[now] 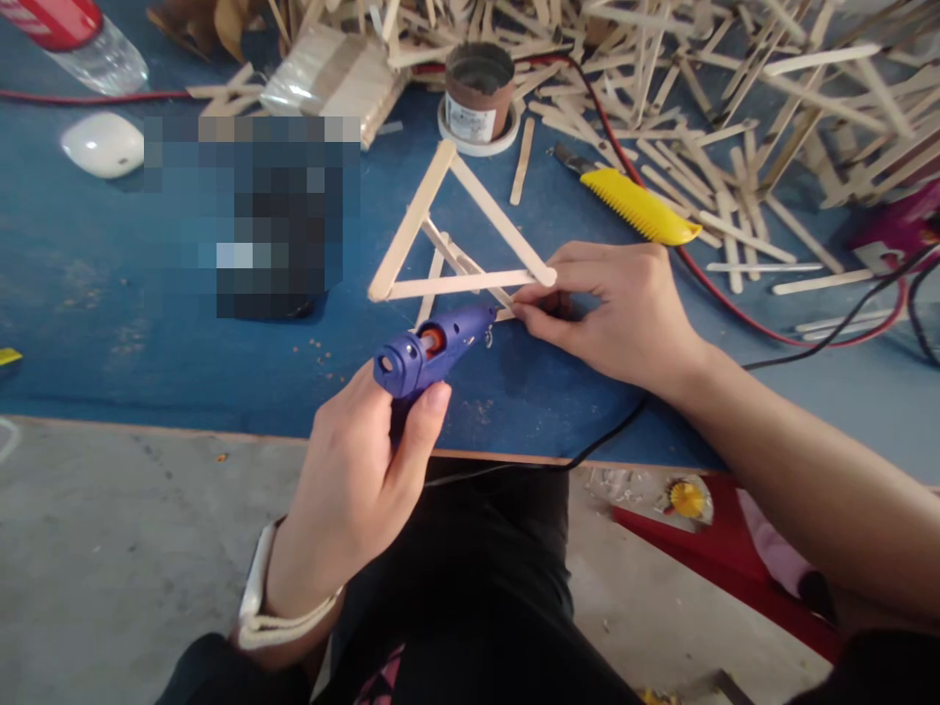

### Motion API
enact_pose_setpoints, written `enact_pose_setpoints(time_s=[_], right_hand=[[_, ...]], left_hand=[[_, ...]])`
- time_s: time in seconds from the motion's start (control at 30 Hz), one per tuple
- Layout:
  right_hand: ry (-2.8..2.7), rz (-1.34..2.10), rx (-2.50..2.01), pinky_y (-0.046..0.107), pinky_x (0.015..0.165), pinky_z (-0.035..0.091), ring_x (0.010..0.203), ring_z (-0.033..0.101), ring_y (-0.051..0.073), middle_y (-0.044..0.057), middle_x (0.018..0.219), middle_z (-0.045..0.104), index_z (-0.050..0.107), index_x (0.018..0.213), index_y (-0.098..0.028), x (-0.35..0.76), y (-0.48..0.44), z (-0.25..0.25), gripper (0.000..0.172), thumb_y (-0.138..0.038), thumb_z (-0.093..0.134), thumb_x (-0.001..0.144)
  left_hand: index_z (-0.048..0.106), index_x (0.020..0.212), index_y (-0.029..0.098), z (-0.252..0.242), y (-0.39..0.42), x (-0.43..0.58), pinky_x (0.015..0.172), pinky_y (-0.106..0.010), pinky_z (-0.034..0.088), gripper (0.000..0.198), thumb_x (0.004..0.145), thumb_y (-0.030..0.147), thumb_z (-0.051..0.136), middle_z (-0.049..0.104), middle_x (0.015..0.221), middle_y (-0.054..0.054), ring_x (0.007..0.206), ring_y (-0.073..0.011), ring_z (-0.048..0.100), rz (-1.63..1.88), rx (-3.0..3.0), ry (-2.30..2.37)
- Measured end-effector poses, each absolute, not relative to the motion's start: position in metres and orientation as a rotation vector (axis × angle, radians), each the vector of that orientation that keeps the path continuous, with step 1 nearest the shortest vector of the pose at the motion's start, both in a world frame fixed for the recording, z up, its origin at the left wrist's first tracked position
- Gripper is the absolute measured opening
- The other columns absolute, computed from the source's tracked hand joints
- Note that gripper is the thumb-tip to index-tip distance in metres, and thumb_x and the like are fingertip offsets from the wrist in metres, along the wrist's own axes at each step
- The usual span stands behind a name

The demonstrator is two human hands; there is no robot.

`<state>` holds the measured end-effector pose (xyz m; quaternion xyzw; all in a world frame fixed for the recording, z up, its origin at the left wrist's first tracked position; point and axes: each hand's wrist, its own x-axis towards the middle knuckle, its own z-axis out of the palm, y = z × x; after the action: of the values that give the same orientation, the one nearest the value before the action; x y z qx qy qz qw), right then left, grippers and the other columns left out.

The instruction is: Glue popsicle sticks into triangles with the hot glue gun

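Observation:
My left hand (367, 460) is wrapped around the grip of a blue hot glue gun (437, 352). The gun's nozzle points right, close to the lower sticks of a wooden frame. That popsicle-stick frame (462, 286) has a triangle on top and more sticks beneath it, partly hidden. My right hand (609, 304) pinches the frame at its lower right corner, its fingertips on the stick ends beside the nozzle. Whether fresh glue is on the sticks cannot be made out.
Loose popsicle sticks (697, 88) pile up at the back right. A yellow utility knife (638, 204), a small brown pot (479, 93), a wrapped stick bundle (330, 78), a white computer mouse (103, 145) and a bottle (95, 49) lie around. A black cord (609, 436) crosses the table's front edge.

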<state>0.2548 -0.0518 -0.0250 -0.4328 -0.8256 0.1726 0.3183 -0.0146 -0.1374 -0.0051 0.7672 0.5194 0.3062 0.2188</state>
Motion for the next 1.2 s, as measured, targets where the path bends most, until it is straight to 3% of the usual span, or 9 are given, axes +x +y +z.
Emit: enact_pose_setpoints(time_s=[0.47, 0.6, 0.73, 0.9, 1.03, 1.2], right_hand=[[-2.164, 0.515, -1.144, 0.034, 0.071, 0.06, 0.069, 0.068, 0.015, 0.0, 0.09, 0.08, 0.082, 0.093, -0.026, 0.256, -0.051, -0.023, 0.008, -0.019, 0.078, 0.094], [-2.132, 0.528, -1.135, 0.034, 0.07, 0.058, 0.067, 0.066, 0.015, 0.001, 0.087, 0.079, 0.083, 0.093, -0.025, 0.257, -0.051, -0.025, 0.008, -0.019, 0.078, 0.094], [-2.141, 0.513, -1.16, 0.035, 0.068, 0.058, 0.067, 0.066, 0.016, 0.001, 0.088, 0.079, 0.083, 0.093, -0.027, 0.256, -0.051, -0.026, 0.008, -0.022, 0.078, 0.095], [-2.144, 0.463, -1.091, 0.032, 0.063, 0.055, 0.064, 0.066, 0.014, -0.001, 0.087, 0.079, 0.082, 0.092, -0.028, 0.254, -0.05, -0.026, 0.01, -0.019, 0.078, 0.094], [-2.147, 0.486, -1.067, 0.032, 0.064, 0.056, 0.065, 0.068, 0.014, 0.0, 0.089, 0.08, 0.083, 0.094, -0.026, 0.255, -0.049, -0.027, 0.009, -0.021, 0.076, 0.096], [-2.157, 0.501, -1.037, 0.03, 0.063, 0.055, 0.064, 0.067, 0.013, 0.001, 0.09, 0.08, 0.082, 0.094, -0.024, 0.256, -0.048, -0.028, 0.009, -0.021, 0.075, 0.097]], left_hand=[[0.072, 0.116, 0.021, -0.011, -0.144, -0.019, 0.092, -0.034, 0.064, 0.017, 0.113, 0.026, 0.056, 0.081, 0.108, -0.005, 0.099, -0.0204, 0.079, 0.89, 2.062, 1.423], [0.069, 0.116, 0.022, -0.02, -0.15, -0.024, 0.09, -0.037, 0.063, 0.014, 0.11, 0.021, 0.056, 0.078, 0.11, -0.006, 0.098, -0.0205, 0.076, 0.955, 2.047, 1.312], [0.065, 0.118, 0.024, -0.019, -0.142, -0.026, 0.085, -0.041, 0.057, 0.015, 0.105, 0.03, 0.065, 0.077, 0.108, -0.006, 0.095, -0.0232, 0.073, 0.912, 2.243, 1.033], [0.064, 0.108, 0.027, -0.009, -0.123, -0.019, 0.09, -0.043, 0.057, 0.014, 0.098, 0.017, 0.065, 0.08, 0.106, -0.004, 0.098, -0.0248, 0.074, 0.716, 2.311, 0.863], [0.067, 0.106, 0.025, -0.006, -0.114, -0.013, 0.093, -0.043, 0.057, 0.007, 0.101, 0.021, 0.065, 0.081, 0.104, -0.005, 0.097, -0.0233, 0.073, 0.701, 2.252, 0.831], [0.068, 0.114, 0.025, -0.009, -0.116, -0.013, 0.099, -0.046, 0.053, 0.02, 0.096, 0.024, 0.074, 0.082, 0.116, -0.003, 0.109, -0.0256, 0.071, 0.766, 2.296, 0.826]])
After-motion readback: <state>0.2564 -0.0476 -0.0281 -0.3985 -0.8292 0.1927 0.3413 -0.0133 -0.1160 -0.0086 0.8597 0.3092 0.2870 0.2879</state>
